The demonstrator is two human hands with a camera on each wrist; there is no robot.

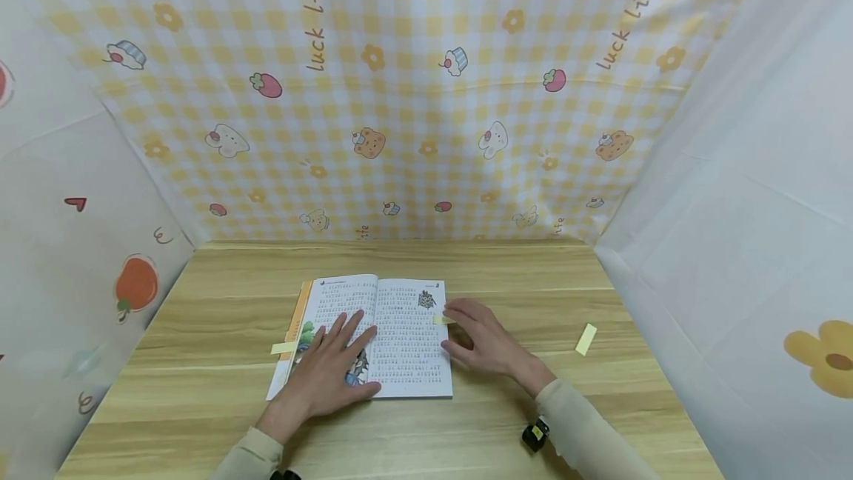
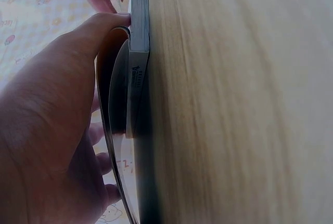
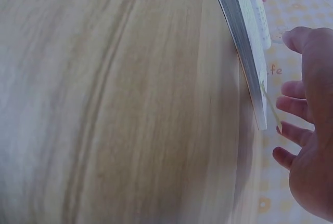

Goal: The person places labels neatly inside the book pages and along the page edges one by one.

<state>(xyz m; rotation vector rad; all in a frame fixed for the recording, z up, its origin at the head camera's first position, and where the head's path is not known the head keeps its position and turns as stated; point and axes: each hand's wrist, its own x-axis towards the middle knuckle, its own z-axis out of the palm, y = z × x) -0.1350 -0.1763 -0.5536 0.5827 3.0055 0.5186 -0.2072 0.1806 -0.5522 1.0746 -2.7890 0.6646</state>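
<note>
An open book lies on the table, with printed text and coloured drawings on its pages. My left hand rests on the left page with its fingers spread, the thumb near the fold at the bottom. A pale yellow sticky tab juts from the right edge of the right page. My right hand is beside that edge, fingers apart and the fingertips close to the tab. In the right wrist view the strip sticks out of the book towards a finger; whether they touch I cannot tell.
Another yellow tab projects from the book's left side. A loose yellow strip lies on the wooden table to the right. Patterned cloth hangs behind the table, with white sheets at both sides.
</note>
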